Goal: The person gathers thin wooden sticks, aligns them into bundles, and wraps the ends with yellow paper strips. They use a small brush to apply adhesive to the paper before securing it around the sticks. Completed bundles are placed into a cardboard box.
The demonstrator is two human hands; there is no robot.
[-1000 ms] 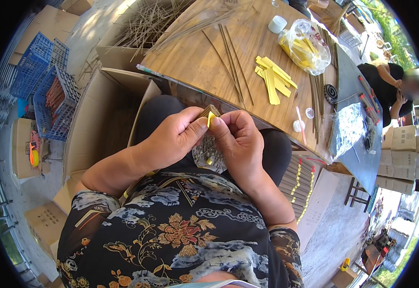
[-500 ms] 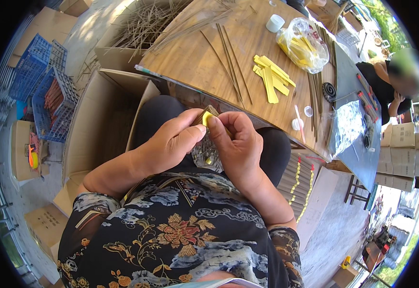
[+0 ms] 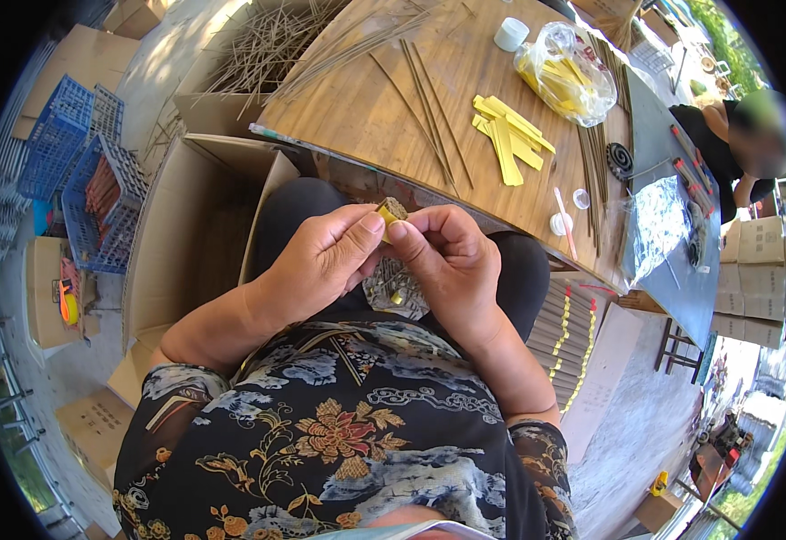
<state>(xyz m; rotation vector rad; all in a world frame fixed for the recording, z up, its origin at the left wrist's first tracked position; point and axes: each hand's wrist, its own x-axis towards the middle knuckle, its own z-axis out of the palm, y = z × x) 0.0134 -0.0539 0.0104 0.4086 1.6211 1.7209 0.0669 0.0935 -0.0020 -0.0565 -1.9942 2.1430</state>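
Between my hands, above my lap, is a bundle of thin brown sticks (image 3: 396, 208), its end pointing up and away from me. A yellow paper strip (image 3: 383, 213) goes round it near that end. My left hand (image 3: 332, 255) grips the bundle from the left, thumb on the yellow paper. From the other side my right hand (image 3: 453, 259) pinches it, thumb and bent fingers at the strip's edge. The lower part of the bundle is hidden behind my hands. On the wooden table (image 3: 339, 99) ahead lie loose yellow paper strips (image 3: 510, 139) and several long brown sticks (image 3: 427, 112).
A deep cardboard box (image 3: 190, 238) stands at my left, with a box of loose sticks (image 3: 271, 54) beyond. Blue crates (image 3: 96, 211) are farther left. A plastic bag of yellow strips (image 3: 566, 76) sits on the table. Banded brown bundles (image 3: 566, 333) lie at my right. Another person (image 3: 708, 135) is far right.
The bundle's end has tilted so that its cut stick ends show more. My thumbs have shifted on the yellow strip, which now lies round the bundle. The right hand moved slightly right.
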